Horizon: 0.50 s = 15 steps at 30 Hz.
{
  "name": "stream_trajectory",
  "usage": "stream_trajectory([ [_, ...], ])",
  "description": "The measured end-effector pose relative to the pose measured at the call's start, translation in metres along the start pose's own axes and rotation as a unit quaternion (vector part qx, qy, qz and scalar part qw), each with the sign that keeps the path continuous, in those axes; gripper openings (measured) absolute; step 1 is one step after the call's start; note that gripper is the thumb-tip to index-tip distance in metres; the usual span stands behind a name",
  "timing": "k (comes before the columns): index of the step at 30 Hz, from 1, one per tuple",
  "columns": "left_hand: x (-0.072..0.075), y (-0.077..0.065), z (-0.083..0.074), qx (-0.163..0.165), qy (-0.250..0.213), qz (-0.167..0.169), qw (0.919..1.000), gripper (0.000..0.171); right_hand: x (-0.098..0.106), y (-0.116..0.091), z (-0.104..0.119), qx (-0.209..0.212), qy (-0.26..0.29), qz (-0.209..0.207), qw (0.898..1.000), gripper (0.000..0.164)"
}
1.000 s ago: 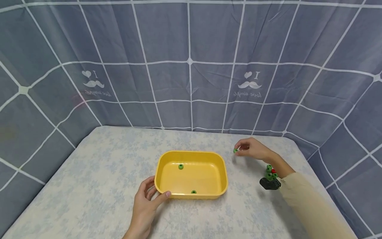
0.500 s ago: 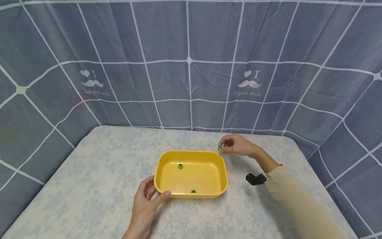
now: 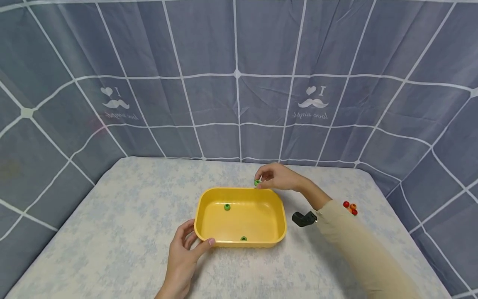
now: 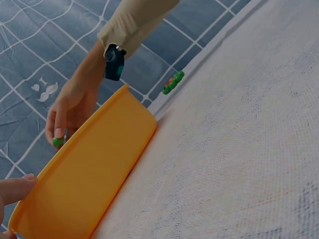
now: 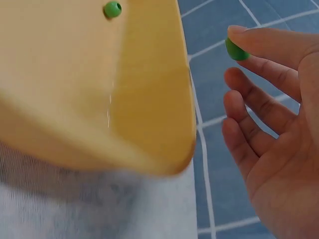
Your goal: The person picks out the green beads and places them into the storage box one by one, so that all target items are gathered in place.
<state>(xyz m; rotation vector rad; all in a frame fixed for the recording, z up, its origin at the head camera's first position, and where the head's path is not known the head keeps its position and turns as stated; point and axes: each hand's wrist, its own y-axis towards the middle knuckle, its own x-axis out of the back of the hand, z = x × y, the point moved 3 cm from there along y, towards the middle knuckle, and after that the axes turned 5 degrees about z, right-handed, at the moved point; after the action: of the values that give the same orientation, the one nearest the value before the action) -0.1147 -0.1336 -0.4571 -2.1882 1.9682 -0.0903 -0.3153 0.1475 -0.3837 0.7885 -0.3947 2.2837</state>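
A yellow plastic basin [image 3: 220, 226] sits on the cloth-covered table. My left hand [image 3: 182, 259] holds its near left corner, thumb over the rim and fingers against the outer wall. My right hand [image 3: 281, 177] is raised at the basin's far right rim. Between its thumb and index finger it pinches a green bead [image 5: 236, 51]; the other fingers are loosely bent. Inside the basin lie two more green beads, one towards the back [image 3: 227, 207] and another [image 3: 244, 238] by the front wall, partly hidden by the rim.
Several red and orange beads [image 3: 346, 204] lie on the table right of the right forearm. Green beads [image 4: 173, 84] beside a red one show in the left wrist view. A black wrist device [image 3: 304, 219] hangs under the right sleeve. A grey-blue checked curtain [image 3: 209, 99] surrounds the table.
My right hand has moved left with the green bead, from right of the basin to its far rim. Red and orange beads have come into sight behind the forearm. The left hand stays put.
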Motion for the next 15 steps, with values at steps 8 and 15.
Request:
stream_trajectory([
  [8, -0.002, 0.001, 0.000, 0.006, -0.002, 0.002, 1.0000, 0.081, -0.012, 0.018, 0.019, 0.025, 0.009, 0.024, 0.999, 0.014],
  [15, 0.001, 0.000, -0.001, 0.001, 0.001, 0.003, 1.0000, 0.080, -0.026, 0.038, 0.035, 0.050, 0.001, 0.045, 0.998, 0.013],
])
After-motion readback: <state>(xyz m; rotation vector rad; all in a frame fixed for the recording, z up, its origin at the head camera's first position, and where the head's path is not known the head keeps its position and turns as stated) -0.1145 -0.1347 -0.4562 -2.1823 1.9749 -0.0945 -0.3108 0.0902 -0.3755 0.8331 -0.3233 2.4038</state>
